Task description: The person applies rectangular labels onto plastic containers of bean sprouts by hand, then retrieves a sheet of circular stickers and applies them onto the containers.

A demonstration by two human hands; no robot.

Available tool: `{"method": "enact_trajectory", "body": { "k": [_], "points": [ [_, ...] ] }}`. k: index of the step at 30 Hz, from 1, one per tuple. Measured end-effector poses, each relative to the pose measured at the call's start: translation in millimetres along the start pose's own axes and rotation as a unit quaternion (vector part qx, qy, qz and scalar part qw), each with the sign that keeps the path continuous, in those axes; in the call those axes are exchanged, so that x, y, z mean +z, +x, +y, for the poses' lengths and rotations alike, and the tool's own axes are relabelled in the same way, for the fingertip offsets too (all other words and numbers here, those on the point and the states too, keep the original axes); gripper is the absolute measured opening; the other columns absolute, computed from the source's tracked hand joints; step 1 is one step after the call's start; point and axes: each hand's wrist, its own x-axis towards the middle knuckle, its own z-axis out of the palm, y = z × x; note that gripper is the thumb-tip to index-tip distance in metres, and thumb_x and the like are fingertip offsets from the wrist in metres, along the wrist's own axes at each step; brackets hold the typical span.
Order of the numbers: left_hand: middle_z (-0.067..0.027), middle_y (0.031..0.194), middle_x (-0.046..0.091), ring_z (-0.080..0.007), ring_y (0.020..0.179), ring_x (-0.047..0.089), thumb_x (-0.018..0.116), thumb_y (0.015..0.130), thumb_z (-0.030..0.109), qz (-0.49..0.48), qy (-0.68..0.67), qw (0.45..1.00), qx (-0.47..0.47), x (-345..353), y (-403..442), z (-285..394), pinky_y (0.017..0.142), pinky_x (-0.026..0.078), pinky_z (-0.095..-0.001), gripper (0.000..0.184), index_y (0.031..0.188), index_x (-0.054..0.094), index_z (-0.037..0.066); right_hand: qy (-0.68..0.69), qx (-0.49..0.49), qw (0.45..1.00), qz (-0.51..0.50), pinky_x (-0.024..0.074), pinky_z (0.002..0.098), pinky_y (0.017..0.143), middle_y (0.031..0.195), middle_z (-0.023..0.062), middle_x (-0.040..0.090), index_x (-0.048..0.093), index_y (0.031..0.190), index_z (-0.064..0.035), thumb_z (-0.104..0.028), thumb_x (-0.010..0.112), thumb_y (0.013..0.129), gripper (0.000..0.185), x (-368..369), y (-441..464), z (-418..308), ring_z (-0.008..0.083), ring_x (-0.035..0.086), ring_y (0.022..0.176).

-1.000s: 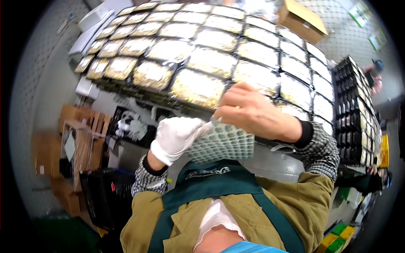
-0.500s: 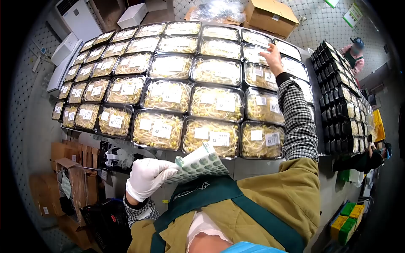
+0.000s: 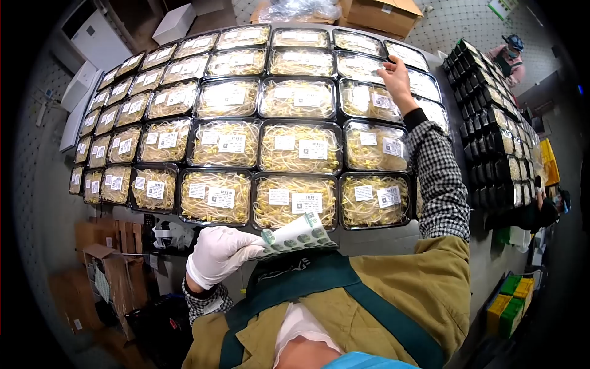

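Observation:
My left hand (image 3: 221, 255), in a white glove, is closed on a sheet of green round stickers (image 3: 298, 237) with white backing, held at my apron's front. My bare right hand (image 3: 396, 83) reaches out over the far right trays, fingers apart and slightly bent. Nothing shows between them. Below and around it are black trays of bean sprouts under clear film, such as one tray (image 3: 370, 101) just left of the wrist. Each nearby tray bears white labels, as on the front middle tray (image 3: 267, 215). My right sleeve hides part of the rightmost column.
Stacked black trays (image 3: 485, 123) stand on the right, with a person (image 3: 509, 58) behind them and another person (image 3: 534, 212) lower down. Cardboard boxes (image 3: 384, 15) sit beyond the table; more cartons (image 3: 107, 270) are at lower left. Green and yellow crates (image 3: 510, 304) lie at lower right.
The view has shifted, so the trays sit further left and slightly lower or higher in places. My right hand stays over the far right trays; my left keeps hold of the sticker sheet.

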Motion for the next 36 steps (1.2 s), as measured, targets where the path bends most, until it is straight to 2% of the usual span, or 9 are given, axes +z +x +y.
{"method": "enact_trajectory", "body": {
  "k": [6, 12, 20, 23, 27, 31, 32, 34, 36],
  "points": [
    [-0.0054, 0.068, 0.065, -0.0211, 0.058, 0.063, 0.075, 0.075, 0.017, 0.005, 0.010, 1.000, -0.028, -1.6, -2.2, 11.6, 0.053, 0.048, -0.0290, 0.013, 0.085, 0.071, 0.011, -0.079, -0.057, 0.994, 0.044, 0.0516, 0.0340, 0.078, 0.112, 0.0180, 0.060, 0.045, 0.127, 0.0002, -0.008, 0.073, 0.071, 0.063, 59.9, 26.6, -2.3, 0.0247, 0.066, 0.083],
    [-0.0044, 0.068, 0.066, -0.0209, 0.059, 0.063, 0.074, 0.076, 0.020, 0.023, -0.003, 0.998, -0.064, -0.7, -19.0, 9.2, 0.053, 0.047, -0.0291, 0.014, 0.086, 0.072, 0.011, -0.209, -0.196, 0.956, 0.066, 0.0491, 0.0381, 0.081, 0.105, 0.0199, 0.056, 0.046, 0.127, -0.0014, -0.002, 0.066, 0.071, 0.059, 76.6, 37.4, 24.5, 0.0320, 0.059, 0.092],
    [-0.0044, 0.069, 0.065, -0.0217, 0.059, 0.063, 0.072, 0.077, 0.022, 0.008, 0.017, 1.000, -0.018, 1.6, -9.0, 7.8, 0.054, 0.048, -0.0302, 0.013, 0.085, 0.071, 0.011, 0.044, 0.045, 0.997, -0.036, 0.0505, 0.0295, 0.073, 0.085, 0.0083, 0.070, 0.054, 0.117, 0.0004, -0.021, 0.071, 0.074, 0.051, -2.6, -47.4, -1.8, 0.0183, 0.066, 0.079],
    [-0.0051, 0.069, 0.065, -0.0222, 0.058, 0.063, 0.073, 0.077, 0.023, 0.025, 0.017, 0.999, 0.031, 16.8, 5.9, 4.5, 0.052, 0.048, -0.0306, 0.013, 0.084, 0.071, 0.012, -0.019, 0.035, 0.999, -0.023, 0.0507, 0.0299, 0.073, 0.086, 0.0093, 0.071, 0.054, 0.116, 0.0009, -0.023, 0.071, 0.073, 0.052, 3.0, -78.5, -10.7, 0.0179, 0.067, 0.077],
    [-0.0045, 0.069, 0.066, -0.0210, 0.058, 0.063, 0.072, 0.077, 0.024, 0.033, 0.037, 0.998, 0.048, 24.9, 17.8, 8.8, 0.052, 0.048, -0.0299, 0.014, 0.084, 0.071, 0.012, -0.191, -0.082, 0.978, 0.006, 0.0503, 0.0355, 0.069, 0.082, 0.0043, 0.069, 0.051, 0.117, -0.0054, -0.022, 0.067, 0.077, 0.046, 13.0, -97.4, -19.8, 0.0245, 0.067, 0.073],
    [-0.0062, 0.066, 0.064, -0.0220, 0.057, 0.062, 0.070, 0.080, 0.024, 0.029, 0.073, 0.996, 0.038, 32.7, 21.9, 7.0, 0.051, 0.047, -0.0307, 0.014, 0.084, 0.070, 0.011, -0.218, -0.112, 0.969, 0.007, 0.0458, 0.0385, 0.086, 0.103, 0.0157, 0.059, 0.049, 0.121, -0.0034, -0.013, 0.067, 0.074, 0.050, 2.0, -86.1, -13.4, 0.0286, 0.057, 0.098],
    [-0.0071, 0.066, 0.064, -0.0223, 0.057, 0.062, 0.070, 0.081, 0.023, 0.024, 0.066, 0.997, 0.040, 32.7, 23.7, 7.1, 0.051, 0.047, -0.0302, 0.015, 0.085, 0.070, 0.009, -0.217, -0.160, 0.962, 0.032, 0.0481, 0.0347, 0.082, 0.100, 0.0118, 0.062, 0.057, 0.113, -0.0030, -0.011, 0.065, 0.079, 0.036, 1.8, -87.7, -16.1, 0.0236, 0.059, 0.093],
    [-0.0066, 0.066, 0.064, -0.0218, 0.058, 0.062, 0.069, 0.082, 0.024, 0.026, 0.100, 0.994, 0.046, 32.1, 23.7, 5.6, 0.051, 0.047, -0.0304, 0.014, 0.085, 0.070, 0.010, -0.034, -0.052, 0.982, -0.176, 0.0494, 0.0303, 0.077, 0.098, 0.0080, 0.064, 0.065, 0.100, -0.0032, -0.013, 0.066, 0.083, 0.020, -8.2, -126.6, -88.2, 0.0181, 0.059, 0.091],
    [-0.0063, 0.067, 0.065, -0.0218, 0.058, 0.063, 0.069, 0.081, 0.024, 0.017, 0.117, 0.992, 0.053, 32.0, 22.1, 1.6, 0.052, 0.047, -0.0302, 0.014, 0.086, 0.070, 0.011, 0.122, -0.087, 0.896, -0.419, 0.0488, 0.0273, 0.069, 0.096, 0.0032, 0.066, 0.068, 0.095, -0.0051, -0.017, 0.067, 0.085, 0.015, -13.8, -176.2, -135.9, 0.0138, 0.058, 0.086]
  ]
}}
